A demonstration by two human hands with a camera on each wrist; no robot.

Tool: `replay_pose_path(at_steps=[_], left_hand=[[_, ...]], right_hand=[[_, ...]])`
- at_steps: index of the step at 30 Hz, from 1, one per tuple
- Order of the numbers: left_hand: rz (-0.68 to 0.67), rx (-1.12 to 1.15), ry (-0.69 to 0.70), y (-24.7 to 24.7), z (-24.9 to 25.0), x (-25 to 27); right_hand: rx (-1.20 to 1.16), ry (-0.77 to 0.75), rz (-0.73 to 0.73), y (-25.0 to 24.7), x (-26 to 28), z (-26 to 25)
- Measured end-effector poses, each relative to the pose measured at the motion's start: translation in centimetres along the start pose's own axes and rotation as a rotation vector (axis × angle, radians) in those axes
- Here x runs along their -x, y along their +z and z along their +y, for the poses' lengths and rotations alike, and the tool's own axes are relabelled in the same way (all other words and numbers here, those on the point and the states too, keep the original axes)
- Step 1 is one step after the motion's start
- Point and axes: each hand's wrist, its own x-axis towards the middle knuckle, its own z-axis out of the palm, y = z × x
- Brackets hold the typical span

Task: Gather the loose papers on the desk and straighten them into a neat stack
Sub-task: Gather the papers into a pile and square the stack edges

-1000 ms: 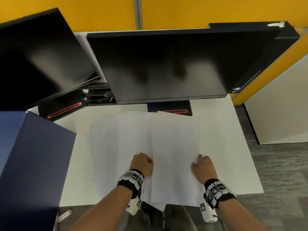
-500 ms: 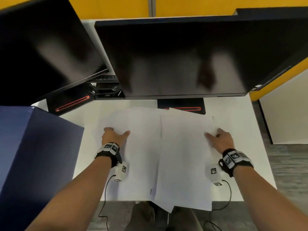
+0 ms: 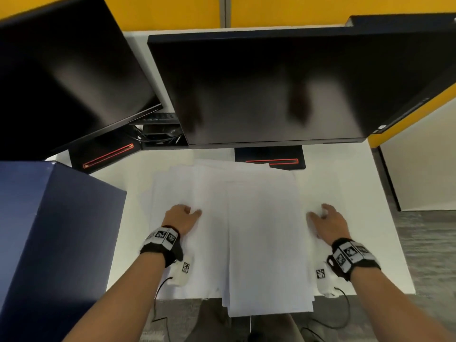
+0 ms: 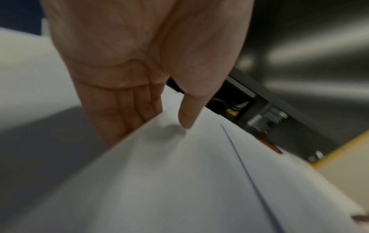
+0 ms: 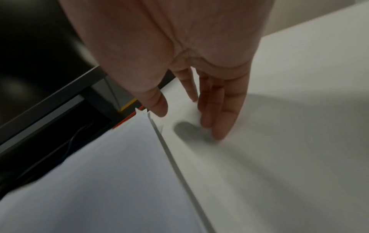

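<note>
Several white papers (image 3: 261,230) lie overlapped and askew on the white desk (image 3: 345,183), their near ends hanging over its front edge. My left hand (image 3: 190,213) is at the left part of the spread. In the left wrist view its fingers (image 4: 119,119) run under a raised sheet edge (image 4: 179,181) and the thumb presses on top, so the left hand (image 4: 159,124) pinches it. My right hand (image 3: 318,213) is just right of the pile. The right wrist view shows this right hand (image 5: 185,119) with straight fingers (image 5: 221,126) touching the white surface beside the papers' edge (image 5: 99,181).
Two dark monitors (image 3: 271,90) (image 3: 69,77) overhang the back of the desk, and their stand bases (image 3: 270,159) (image 3: 106,154) sit just behind the papers. A tall dark blue box (image 3: 49,243) stands at the left. Grey carpet (image 3: 424,243) lies to the right.
Both hands moved away from the near middle of the papers, outward and farther back to the left and right sides. The left hand now has a sheet edge between thumb and fingers.
</note>
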Motion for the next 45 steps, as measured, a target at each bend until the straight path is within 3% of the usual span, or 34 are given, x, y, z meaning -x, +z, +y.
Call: replay_pose_path(at_steps=[3,7,10,13,18,23,25,31,33,36,40,45], left_hand=[[-0.036,-0.165,0.080,1.8,-0.7,2.1],[-0.048,-0.075,0.188,5.5,1.9,4.1],[-0.023,0.028,0.224,5.9,2.9,4.4],[-0.006,0.083,0.175,4.4,1.0,4.4],[-0.152,-0.140,0.257,4.8,-2.1,6.7],[-0.175,-0.212,0.341,6.5,-3.1,8.0],[-0.122,-0.132,0.275,5.3,-3.8,7.0],[0.361,0.011,-0.012,-0.5,-4.9,0.0],[0.428,0.063,-0.145,-1.3,-4.2,-1.0],[0.423,0.167,-0.263,-1.9,-3.5,-1.8],[0.398,0.201,-0.162,-0.3,-2.0,-1.1],[0.339,0.192,-0.003,3.5,0.6,0.9]], right_hand=[[0.148,-0.067,-0.070,2.3,2.6,1.5],[0.238,-0.175,-0.116,6.1,5.3,-1.2],[0.213,-0.185,-0.076,5.6,4.7,-2.2],[0.203,-0.144,-0.003,3.0,4.6,-0.8],[0.338,-0.197,-0.086,4.3,7.6,2.0],[0.331,-0.222,-0.078,6.6,11.7,2.5],[0.157,-0.126,-0.048,5.6,11.3,3.1],[-0.222,0.096,0.091,0.7,3.7,3.4],[-0.307,0.123,0.107,0.3,1.2,2.1],[-0.282,0.076,0.041,1.7,0.3,-2.0],[0.016,-0.075,0.009,5.2,1.3,-6.4],[-0.023,-0.126,0.005,7.6,1.6,-8.1]])
